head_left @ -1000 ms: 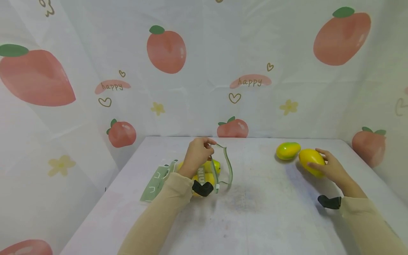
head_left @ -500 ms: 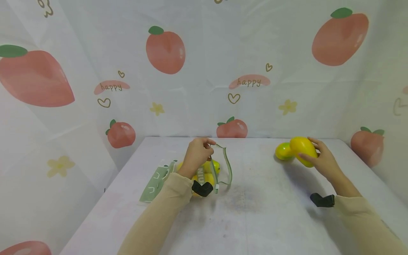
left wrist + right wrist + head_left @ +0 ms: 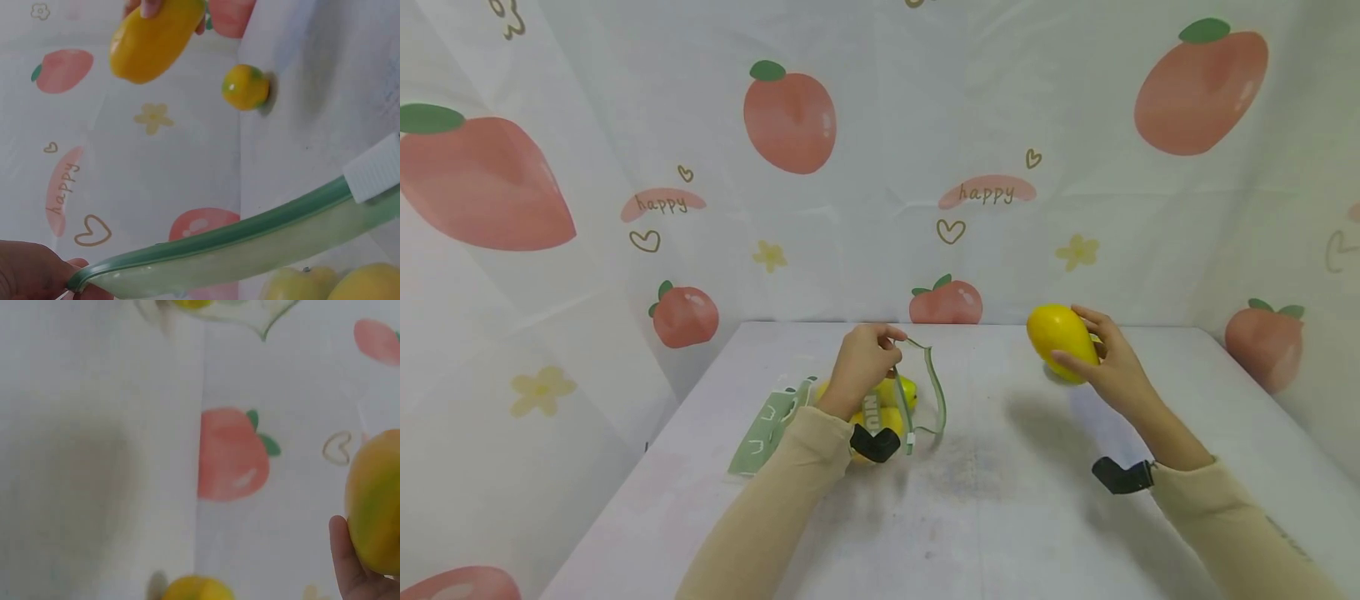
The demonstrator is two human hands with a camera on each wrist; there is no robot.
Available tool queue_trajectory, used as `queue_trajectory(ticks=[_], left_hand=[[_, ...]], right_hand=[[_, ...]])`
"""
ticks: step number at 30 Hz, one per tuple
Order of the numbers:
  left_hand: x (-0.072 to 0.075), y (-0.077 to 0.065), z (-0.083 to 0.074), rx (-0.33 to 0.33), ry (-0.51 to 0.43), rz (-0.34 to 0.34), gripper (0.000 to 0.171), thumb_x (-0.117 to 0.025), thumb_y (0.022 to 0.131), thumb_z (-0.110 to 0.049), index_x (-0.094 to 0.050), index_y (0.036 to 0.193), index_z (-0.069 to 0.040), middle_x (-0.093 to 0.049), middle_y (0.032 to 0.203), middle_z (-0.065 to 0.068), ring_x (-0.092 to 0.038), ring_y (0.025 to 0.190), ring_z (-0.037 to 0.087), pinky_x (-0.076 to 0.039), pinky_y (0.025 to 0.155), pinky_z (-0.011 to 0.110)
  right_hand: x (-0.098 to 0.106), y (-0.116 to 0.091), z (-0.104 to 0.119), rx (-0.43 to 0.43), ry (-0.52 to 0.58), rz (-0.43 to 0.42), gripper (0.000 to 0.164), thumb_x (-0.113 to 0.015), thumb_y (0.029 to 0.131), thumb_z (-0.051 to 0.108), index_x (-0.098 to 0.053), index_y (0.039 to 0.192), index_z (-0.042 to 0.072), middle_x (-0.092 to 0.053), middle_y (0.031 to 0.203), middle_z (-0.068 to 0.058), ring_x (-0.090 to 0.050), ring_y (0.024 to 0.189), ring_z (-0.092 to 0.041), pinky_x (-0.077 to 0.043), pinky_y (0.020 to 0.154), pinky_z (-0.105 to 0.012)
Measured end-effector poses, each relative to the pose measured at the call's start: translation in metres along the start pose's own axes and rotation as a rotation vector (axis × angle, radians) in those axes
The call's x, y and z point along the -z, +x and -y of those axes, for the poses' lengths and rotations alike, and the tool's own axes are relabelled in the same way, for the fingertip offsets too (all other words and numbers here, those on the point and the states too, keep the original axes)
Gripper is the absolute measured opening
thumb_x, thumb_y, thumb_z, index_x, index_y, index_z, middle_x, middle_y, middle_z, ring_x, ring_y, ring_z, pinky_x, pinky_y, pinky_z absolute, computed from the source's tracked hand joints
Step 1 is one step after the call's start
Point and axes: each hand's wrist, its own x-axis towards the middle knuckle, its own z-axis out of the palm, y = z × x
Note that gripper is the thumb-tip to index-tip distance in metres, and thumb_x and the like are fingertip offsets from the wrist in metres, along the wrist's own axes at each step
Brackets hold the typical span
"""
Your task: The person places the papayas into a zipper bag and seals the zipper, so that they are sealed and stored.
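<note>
My left hand (image 3: 865, 367) pinches the top edge of a green see-through zipper bag (image 3: 940, 392), whose mouth stands open toward the right. A white slider (image 3: 374, 170) sits on its zip in the left wrist view. Several yellow-green fruits (image 3: 910, 390) lie inside the bag, partly hidden by my left wrist. With thumb and fingers my right hand (image 3: 1120, 371) grips a large yellow mango (image 3: 1060, 335), held above the table. A smaller yellow-green mango (image 3: 244, 87) rests on the table behind it, mostly hidden in the head view.
The white table (image 3: 985, 533) extends to a cloth backdrop (image 3: 865, 225) printed with peaches, hearts and flowers. The bag's patterned green end (image 3: 762, 437) lies flat on the table at left. A black wrist mount (image 3: 1122, 476) sits on my right wrist.
My right hand has lifted the large mango off the table and carried it left, past the smaller mango. The left hand stays on the bag's edge.
</note>
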Motion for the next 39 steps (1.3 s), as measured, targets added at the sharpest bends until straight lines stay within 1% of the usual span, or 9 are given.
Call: queue_trajectory(ticks=[4, 7, 12, 18, 22, 25, 30, 36, 39], left_hand=[[-0.001, 0.001, 0.001, -0.01, 0.005, -0.003, 0.027, -0.055, 0.086, -0.001, -0.071, 0.108, -0.008, -0.055, 0.082, 0.006, -0.059, 0.055, 0.017, -0.057, 0.059, 0.026], [-0.001, 0.001, 0.001, -0.015, 0.009, -0.008, 0.027, -0.055, 0.086, 0.0, -0.071, 0.107, -0.008, -0.054, 0.081, 0.006, -0.059, 0.054, 0.017, -0.057, 0.059, 0.025], [-0.001, 0.001, 0.001, -0.017, 0.013, -0.011, 0.027, -0.055, 0.086, 0.0, -0.072, 0.106, -0.008, -0.054, 0.08, 0.006, -0.059, 0.054, 0.016, -0.056, 0.058, 0.025], [-0.002, 0.002, 0.0, -0.014, 0.013, -0.01, 0.027, -0.056, 0.085, 0.0, -0.072, 0.106, -0.007, -0.054, 0.08, 0.006, -0.059, 0.054, 0.016, -0.057, 0.058, 0.025], [-0.002, 0.003, 0.0, -0.013, 0.019, -0.008, 0.026, -0.056, 0.085, 0.001, -0.072, 0.105, -0.008, -0.054, 0.081, 0.006, -0.059, 0.054, 0.017, -0.058, 0.059, 0.025], [-0.002, 0.002, 0.0, -0.011, 0.023, -0.008, 0.027, -0.056, 0.085, 0.001, -0.072, 0.105, -0.008, -0.054, 0.081, 0.006, -0.058, 0.054, 0.017, -0.058, 0.059, 0.025], [-0.002, 0.002, 0.0, -0.014, 0.031, -0.008, 0.026, -0.056, 0.085, 0.0, -0.071, 0.105, -0.008, -0.054, 0.08, 0.006, -0.059, 0.054, 0.017, -0.058, 0.059, 0.025], [-0.001, 0.0, -0.001, -0.027, 0.03, -0.005, 0.027, -0.056, 0.086, 0.0, -0.071, 0.106, -0.006, -0.054, 0.079, 0.006, -0.058, 0.055, 0.018, -0.058, 0.06, 0.026], [-0.001, -0.001, -0.002, -0.022, 0.022, -0.004, 0.027, -0.056, 0.086, 0.0, -0.071, 0.106, -0.006, -0.055, 0.079, 0.007, -0.057, 0.056, 0.019, -0.058, 0.06, 0.026]], right_hand=[[-0.015, -0.004, 0.014, 0.034, 0.011, 0.029, 0.074, -0.065, 0.093, 0.021, -0.022, 0.152, 0.008, -0.032, 0.146, -0.029, -0.049, 0.116, -0.044, -0.045, 0.074, -0.008], [-0.027, -0.007, 0.024, 0.057, 0.029, 0.052, 0.073, -0.067, 0.091, 0.019, -0.025, 0.15, 0.008, -0.036, 0.145, -0.027, -0.052, 0.115, -0.044, -0.048, 0.076, -0.011], [-0.05, -0.01, 0.033, 0.086, 0.073, 0.104, 0.069, -0.069, 0.089, 0.016, -0.03, 0.146, 0.007, -0.04, 0.142, -0.024, -0.054, 0.114, -0.041, -0.051, 0.077, -0.017], [-0.078, -0.01, 0.038, 0.08, 0.138, 0.185, 0.064, -0.07, 0.088, 0.017, -0.036, 0.142, 0.01, -0.044, 0.138, -0.02, -0.056, 0.108, -0.036, -0.053, 0.079, -0.03], [-0.096, -0.01, 0.038, 0.062, 0.132, 0.239, 0.063, -0.071, 0.087, 0.023, -0.039, 0.142, 0.015, -0.046, 0.137, -0.017, -0.057, 0.107, -0.034, -0.054, 0.081, -0.035], [-0.108, -0.008, 0.038, 0.062, 0.121, 0.276, 0.063, -0.071, 0.087, 0.026, -0.04, 0.141, 0.018, -0.047, 0.137, -0.015, -0.059, 0.105, -0.032, -0.055, 0.081, -0.035], [-0.123, -0.006, 0.037, 0.073, 0.122, 0.336, 0.064, -0.071, 0.087, 0.026, -0.041, 0.143, 0.018, -0.048, 0.135, -0.015, -0.058, 0.096, -0.025, -0.054, 0.08, -0.033], [-0.135, -0.002, 0.035, 0.125, 0.044, 0.359, 0.057, -0.07, 0.088, 0.023, -0.049, 0.14, 0.01, -0.052, 0.12, -0.014, -0.05, 0.096, -0.022, -0.048, 0.082, -0.03], [-0.139, -0.001, 0.035, 0.121, 0.074, 0.391, 0.056, -0.069, 0.089, 0.021, -0.049, 0.138, 0.006, -0.053, 0.122, -0.015, -0.051, 0.096, -0.023, -0.05, 0.082, -0.03]])
